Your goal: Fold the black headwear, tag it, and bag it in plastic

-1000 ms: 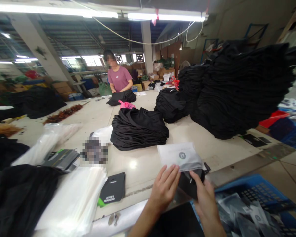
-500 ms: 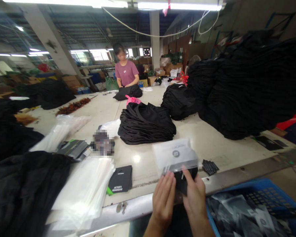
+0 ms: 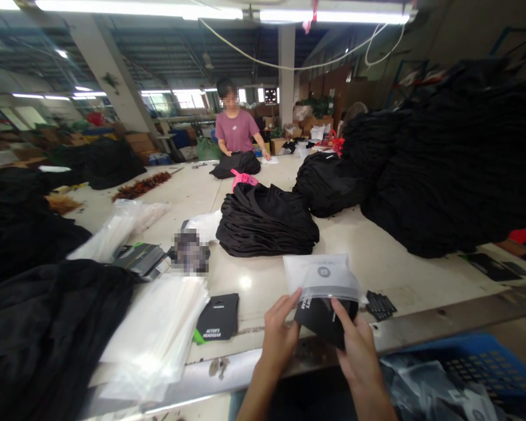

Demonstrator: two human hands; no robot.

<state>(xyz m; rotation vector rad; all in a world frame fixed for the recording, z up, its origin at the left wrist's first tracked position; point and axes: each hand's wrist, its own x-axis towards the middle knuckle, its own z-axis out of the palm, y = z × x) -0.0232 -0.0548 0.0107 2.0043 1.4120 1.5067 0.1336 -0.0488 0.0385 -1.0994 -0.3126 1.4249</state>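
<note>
A frosted plastic bag (image 3: 316, 273) with a round logo lies over the table's near edge. Partly inside its mouth is a black printed card (image 3: 319, 321), with dark material beside it that I cannot make out fully. My left hand (image 3: 280, 330) pinches the bag's left edge near the opening, fingers closed. My right hand (image 3: 357, 336) grips the card and bag from the right, its index finger lying on the bag's mouth and the thumb side hidden beneath. Left of my hands, a stack of black header cards (image 3: 218, 316) reads "ACTOR'S HEADGEAR".
Flat clear bags (image 3: 153, 336) fan out at the left. Folded black garments (image 3: 267, 225) are piled mid-table, with a taller black pile (image 3: 447, 169) at right. Small black tags (image 3: 380, 305) lie near the edge. A blue basket (image 3: 495, 362) holds filled bags. Across the table a person (image 3: 236, 131) stands.
My left hand has shifted from lying flat on the bag to pinching its left edge. The card shows more of its face. The person opposite has stretched an arm out toward the right.
</note>
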